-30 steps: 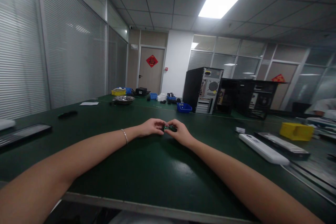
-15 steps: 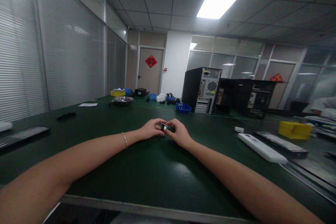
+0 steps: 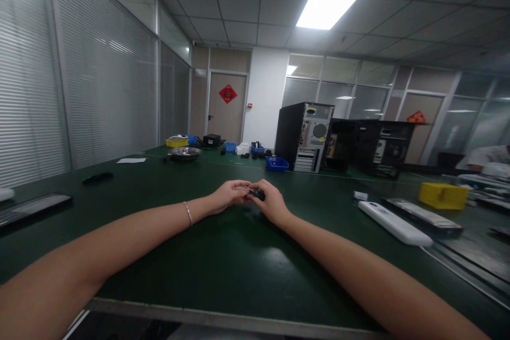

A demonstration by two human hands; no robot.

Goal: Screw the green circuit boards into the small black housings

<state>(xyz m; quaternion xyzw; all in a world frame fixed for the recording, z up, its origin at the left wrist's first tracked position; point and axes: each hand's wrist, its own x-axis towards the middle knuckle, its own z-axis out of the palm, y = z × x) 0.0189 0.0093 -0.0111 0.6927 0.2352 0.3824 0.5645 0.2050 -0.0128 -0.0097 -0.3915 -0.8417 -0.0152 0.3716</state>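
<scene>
Reaching out across a dark green table, a person brings both bare hands together over a small dark part at the middle of the bench. The left hand, a thin bracelet on its wrist, curls its fingers in toward the part from one side; the right hand closes on it from the other, its fingertips pinching the piece. The part is held just above the tabletop between the two sets of fingertips, and it is too small to tell what it is.

To the right lie a long white device and, just beside it, a flat dark device, with a yellow bin farther back. Another person's pale sleeve shows at the far right edge.

To the left, a flat black panel rests near the table's edge, a small black object lies beyond it, and a sheet of paper sits farther off. At the far end stand an open computer tower and a second dark case, with a blue tray in front of them, a metal bowl, and a yellow tray. A closed door bearing a red ornament stands behind, and slatted blinds line the left wall.
</scene>
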